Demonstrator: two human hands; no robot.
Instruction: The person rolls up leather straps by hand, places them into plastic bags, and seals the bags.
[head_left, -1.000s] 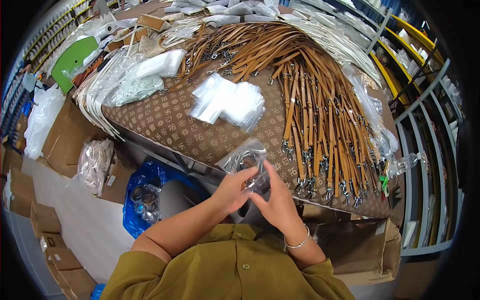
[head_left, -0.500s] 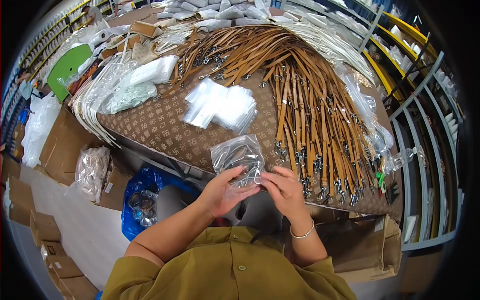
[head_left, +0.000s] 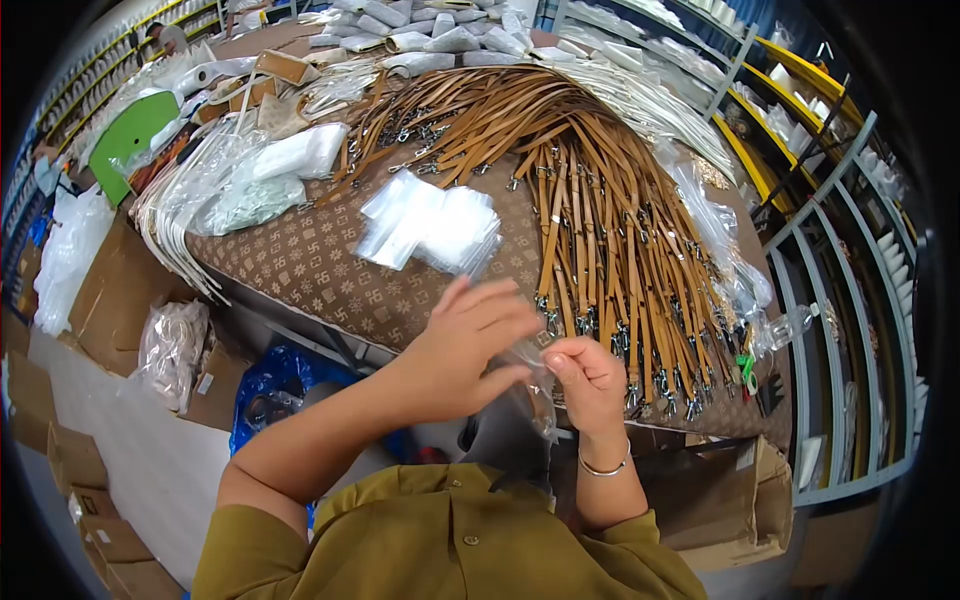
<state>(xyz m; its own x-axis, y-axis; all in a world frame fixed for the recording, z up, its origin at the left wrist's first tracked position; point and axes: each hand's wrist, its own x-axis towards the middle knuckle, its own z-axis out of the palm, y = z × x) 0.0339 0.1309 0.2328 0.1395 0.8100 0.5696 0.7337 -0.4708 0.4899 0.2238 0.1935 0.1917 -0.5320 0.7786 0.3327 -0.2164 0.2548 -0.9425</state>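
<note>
Hands, two: left hand (head_left: 475,340), blurred, fingers spread and apart, passing across the bag's upper end, whether touching it could not be told; right hand (head_left: 590,385), closed, thumb and finger pinching the bag's edge. Bag (head_left: 541,398), one, clear — held between the hands at the near edge of the counter (head_left: 300,275), its lower end hanging over the lap, its contents unclear. Bracelet (head_left: 605,470), one, on the right wrist. Clear sleeves (head_left: 430,225), a fanned stack, lay on the patterned cloth just beyond the left hand. Straps (head_left: 620,240), many, brown with metal clips, were spread to the right, their clips toward the near edge. Scissors (head_left: 747,370), green-handled, lay near the counter's right corner, with a bottle (head_left: 785,330) just beside. White cords (head_left: 165,230) hung over the left edge — a green board (head_left: 130,140) stood behind them.
</note>
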